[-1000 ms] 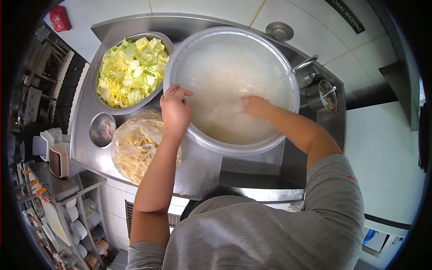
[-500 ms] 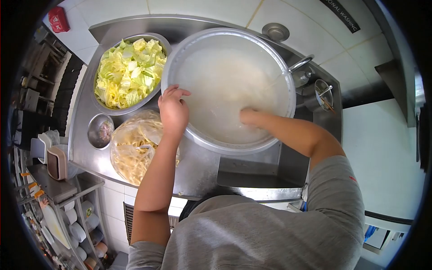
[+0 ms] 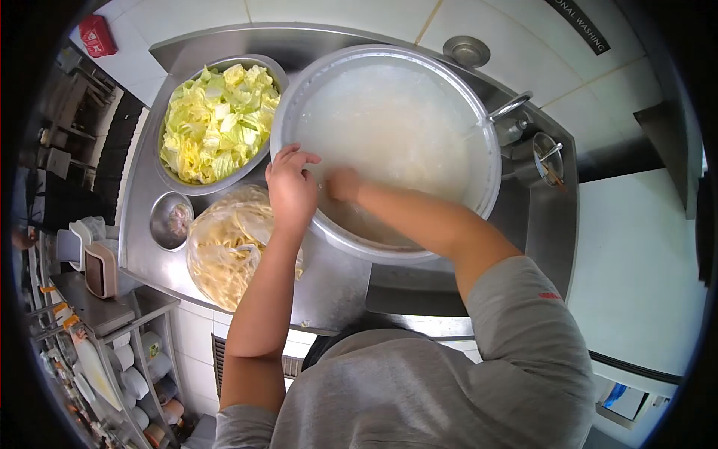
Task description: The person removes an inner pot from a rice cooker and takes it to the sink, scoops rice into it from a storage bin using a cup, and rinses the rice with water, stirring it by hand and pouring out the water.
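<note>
A large metal basin (image 3: 493, 161) of cloudy whitish water (image 3: 396, 112) stands over the counter and sink. On its left rim rests my left hand (image 3: 292, 183), fingers curled over the edge. My right hand (image 3: 344, 185) is dipped in the water close to the left wall, near my left hand. Its fingers are under the murky surface, so what they hold, if anything, is hidden. Left of the basin, a metal bowl (image 3: 170, 178) is heaped with cut pale-green leaves (image 3: 217, 123). Below that bowl lies a clear plastic bag of beige strips (image 3: 224, 258), partly behind my left forearm.
A small metal bowl (image 3: 159, 222) with pinkish bits sits at the counter's left. The sink (image 3: 411, 295) lies under the basin's near side. A faucet (image 3: 512, 106) reaches over the right rim; a utensil container (image 3: 550, 153) stands beyond. Shelves with containers (image 3: 134, 382) are lower left.
My right hand has swept left through the water, from right of the basin's middle to near its left wall. My left hand keeps its place on the rim.
</note>
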A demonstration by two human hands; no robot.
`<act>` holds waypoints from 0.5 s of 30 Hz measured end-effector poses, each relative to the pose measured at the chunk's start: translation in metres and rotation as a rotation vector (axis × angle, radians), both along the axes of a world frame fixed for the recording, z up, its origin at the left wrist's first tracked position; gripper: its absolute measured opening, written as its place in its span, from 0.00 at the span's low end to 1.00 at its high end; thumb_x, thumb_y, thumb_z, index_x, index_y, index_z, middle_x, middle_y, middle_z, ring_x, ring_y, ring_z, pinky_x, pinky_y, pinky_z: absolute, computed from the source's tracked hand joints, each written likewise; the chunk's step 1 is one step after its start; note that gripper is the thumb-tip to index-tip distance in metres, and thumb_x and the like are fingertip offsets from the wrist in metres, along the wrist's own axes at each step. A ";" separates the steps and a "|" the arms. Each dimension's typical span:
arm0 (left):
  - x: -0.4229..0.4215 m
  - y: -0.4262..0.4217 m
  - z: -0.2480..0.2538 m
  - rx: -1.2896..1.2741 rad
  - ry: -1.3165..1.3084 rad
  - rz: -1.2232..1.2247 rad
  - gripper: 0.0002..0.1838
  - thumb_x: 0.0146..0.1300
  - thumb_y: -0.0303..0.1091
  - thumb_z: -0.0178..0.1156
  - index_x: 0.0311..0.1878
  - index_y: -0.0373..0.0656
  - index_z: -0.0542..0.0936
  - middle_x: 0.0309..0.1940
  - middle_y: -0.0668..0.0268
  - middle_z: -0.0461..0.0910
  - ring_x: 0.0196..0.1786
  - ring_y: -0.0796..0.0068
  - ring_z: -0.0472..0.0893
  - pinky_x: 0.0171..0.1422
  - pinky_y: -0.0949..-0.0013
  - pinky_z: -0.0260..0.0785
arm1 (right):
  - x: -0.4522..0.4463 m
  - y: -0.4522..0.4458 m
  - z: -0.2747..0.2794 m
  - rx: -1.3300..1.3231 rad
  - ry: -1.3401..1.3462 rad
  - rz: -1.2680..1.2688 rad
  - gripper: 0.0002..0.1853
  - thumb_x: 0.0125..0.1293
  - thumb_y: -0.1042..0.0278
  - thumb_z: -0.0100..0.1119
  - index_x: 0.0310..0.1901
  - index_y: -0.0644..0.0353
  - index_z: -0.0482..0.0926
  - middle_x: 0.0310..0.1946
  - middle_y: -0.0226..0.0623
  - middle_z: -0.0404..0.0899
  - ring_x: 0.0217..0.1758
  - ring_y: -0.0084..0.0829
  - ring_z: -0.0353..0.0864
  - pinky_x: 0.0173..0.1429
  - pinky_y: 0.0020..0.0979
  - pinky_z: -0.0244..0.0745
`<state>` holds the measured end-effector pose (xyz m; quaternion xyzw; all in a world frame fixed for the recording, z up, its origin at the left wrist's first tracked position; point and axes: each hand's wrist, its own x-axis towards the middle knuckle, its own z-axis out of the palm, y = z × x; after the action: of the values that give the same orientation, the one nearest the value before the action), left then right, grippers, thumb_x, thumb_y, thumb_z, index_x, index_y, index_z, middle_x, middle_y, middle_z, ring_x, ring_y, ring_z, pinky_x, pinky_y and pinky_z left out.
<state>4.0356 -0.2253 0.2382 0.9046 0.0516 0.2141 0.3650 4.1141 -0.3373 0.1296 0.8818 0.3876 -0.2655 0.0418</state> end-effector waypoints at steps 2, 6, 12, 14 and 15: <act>-0.001 -0.001 0.001 -0.010 -0.005 -0.003 0.14 0.43 0.16 0.48 0.30 0.42 0.80 0.36 0.60 0.79 0.55 0.62 0.72 0.60 0.57 0.57 | 0.025 -0.001 0.006 -0.011 -0.010 0.111 0.12 0.55 0.61 0.54 0.34 0.57 0.83 0.37 0.44 0.80 0.43 0.43 0.79 0.46 0.40 0.74; 0.000 0.001 0.000 -0.021 -0.014 -0.020 0.14 0.43 0.16 0.48 0.30 0.41 0.80 0.36 0.59 0.79 0.55 0.61 0.72 0.60 0.58 0.57 | 0.064 -0.031 -0.028 0.438 0.182 -0.570 0.15 0.55 0.64 0.50 0.40 0.61 0.80 0.42 0.46 0.79 0.44 0.45 0.79 0.46 0.44 0.73; 0.001 -0.002 0.003 -0.019 -0.012 -0.010 0.14 0.43 0.15 0.47 0.29 0.41 0.79 0.35 0.60 0.79 0.54 0.62 0.73 0.60 0.60 0.58 | 0.111 -0.119 -0.046 0.093 0.010 -0.732 0.16 0.54 0.64 0.50 0.42 0.60 0.79 0.44 0.47 0.78 0.46 0.45 0.78 0.47 0.44 0.72; 0.001 -0.002 0.003 -0.023 -0.009 -0.008 0.14 0.42 0.15 0.47 0.29 0.42 0.80 0.35 0.60 0.79 0.54 0.62 0.73 0.60 0.60 0.58 | 0.118 -0.149 -0.042 0.020 -0.028 -0.694 0.16 0.54 0.64 0.50 0.43 0.60 0.79 0.44 0.47 0.78 0.46 0.45 0.78 0.48 0.44 0.72; 0.001 -0.002 0.002 -0.025 -0.009 -0.006 0.15 0.42 0.15 0.47 0.29 0.42 0.80 0.35 0.60 0.79 0.54 0.62 0.73 0.60 0.60 0.58 | 0.117 -0.166 -0.039 -0.022 -0.044 -0.679 0.16 0.54 0.64 0.50 0.43 0.60 0.79 0.44 0.47 0.78 0.46 0.45 0.78 0.48 0.44 0.72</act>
<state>4.0363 -0.2272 0.2402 0.8992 0.0497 0.2162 0.3772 4.2316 -0.5030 0.0908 0.9655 0.0678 -0.2495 -0.0310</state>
